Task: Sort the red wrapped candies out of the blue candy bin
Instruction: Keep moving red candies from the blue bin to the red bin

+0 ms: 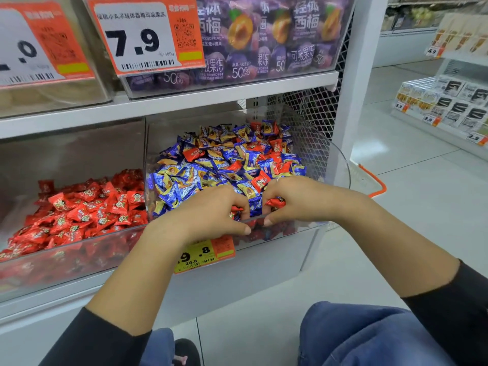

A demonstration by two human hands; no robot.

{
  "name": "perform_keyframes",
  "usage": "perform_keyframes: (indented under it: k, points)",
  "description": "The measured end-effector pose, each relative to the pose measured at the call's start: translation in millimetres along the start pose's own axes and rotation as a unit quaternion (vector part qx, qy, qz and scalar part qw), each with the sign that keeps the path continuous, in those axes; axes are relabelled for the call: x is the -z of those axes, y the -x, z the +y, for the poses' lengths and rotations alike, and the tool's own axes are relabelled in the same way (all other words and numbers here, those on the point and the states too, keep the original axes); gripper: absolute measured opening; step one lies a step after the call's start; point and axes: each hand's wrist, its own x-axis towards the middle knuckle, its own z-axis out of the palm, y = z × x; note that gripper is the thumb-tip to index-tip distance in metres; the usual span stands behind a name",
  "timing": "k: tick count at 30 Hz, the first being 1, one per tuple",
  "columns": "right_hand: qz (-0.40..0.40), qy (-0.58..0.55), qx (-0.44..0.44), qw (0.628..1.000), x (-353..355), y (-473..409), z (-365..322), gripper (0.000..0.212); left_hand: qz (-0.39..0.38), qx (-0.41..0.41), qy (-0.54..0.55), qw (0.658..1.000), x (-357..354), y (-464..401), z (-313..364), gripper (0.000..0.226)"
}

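A clear plastic bin [340, 157] on the lower shelf holds a heap of blue wrapped candies [184, 178] with several red wrapped candies [192, 154] mixed in. Both my hands are at its front edge. My left hand [211, 212] is curled around red candies [235, 210]. My right hand [298, 199] is closed on a red candy [276, 202] that shows under its fingers. The bin [79, 244] to the left is filled with red wrapped candies [87, 207] only.
A yellow and orange price tag [204, 254] hangs on the blue bin's front. Above, a shelf carries purple prune jelly packs [264, 40] and a 7.9 price card [142, 35]. A white post [351, 101] stands right of the bin. Across the tiled aisle stand low shelves [443, 101].
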Motion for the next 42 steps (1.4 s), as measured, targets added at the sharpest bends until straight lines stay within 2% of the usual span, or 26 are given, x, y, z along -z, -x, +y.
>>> perform_keyframes:
  k: [5, 7, 9, 11, 15, 20, 23, 29, 32, 35, 38, 42]
  points:
    - [0.008, -0.038, 0.004, 0.999, -0.3, 0.6, 4.7, 0.021, 0.012, 0.0, 0.06, 0.998, 3.8, 1.6, -6.6, 0.013]
    - [0.019, -0.089, 0.008, 0.996, 2.5, 4.4, 5.6, 0.02, 0.011, 0.0, 0.088, 0.996, 5.5, 2.2, -7.9, 0.012]
    - [0.047, -0.152, 0.007, 0.987, 5.3, 8.8, 8.3, 0.02, 0.005, -0.001, 0.106, 0.994, 6.3, 2.3, -8.9, 0.008]
    - [0.086, -0.169, -0.001, 0.982, 4.5, 11.5, 11.8, 0.02, 0.006, 0.002, 0.111, 0.994, 5.9, 1.6, -10.3, 0.006]
    - [0.158, -0.175, -0.038, 0.971, -4.5, 5.7, 13.9, 0.021, 0.03, 0.032, 0.074, 0.996, 1.1, -3.4, -9.8, 0.012]
    - [0.155, -0.179, -0.042, 0.971, -7.0, 1.7, 6.6, 0.01, -0.02, 0.036, 0.01, 0.999, 1.3, -10.7, -2.4, 0.035]
    - [0.11, -0.131, -0.037, 0.985, -4.8, 1.8, -0.9, 0.008, -0.036, 0.048, -0.011, 0.998, 1.2, -14.3, 0.3, 0.035]
    - [-0.023, -0.005, -0.032, 0.999, -0.8, -2.8, -11.0, 0.04, -0.035, 0.048, 0.037, 0.998, 7.2, -12.9, -4.0, 0.014]
    - [-0.044, -0.001, -0.017, 0.999, 0.2, -4.8, -10.4, 0.046, 0.0, 0.043, 0.046, 0.998, 5.6, -10.8, -3.9, 0.012]
    - [-0.048, -0.03, -0.008, 0.998, 3.2, -2.1, -8.0, 0.031, 0.086, 0.056, 0.132, 0.986, 10.2, -5.1, -5.2, 0.012]
    - [-0.039, -0.039, -0.008, 0.998, 1.6, 0.5, -7.6, 0.026, 0.17, 0.077, 0.21, 0.96, 19.8, 1.1, -8.4, 0.013]
    - [-0.031, -0.06, -0.002, 0.998, -3.8, -1.8, -6.8, 0.019, 0.209, 0.097, 0.193, 0.954, 21.0, 4.5, -10.7, 0.017]
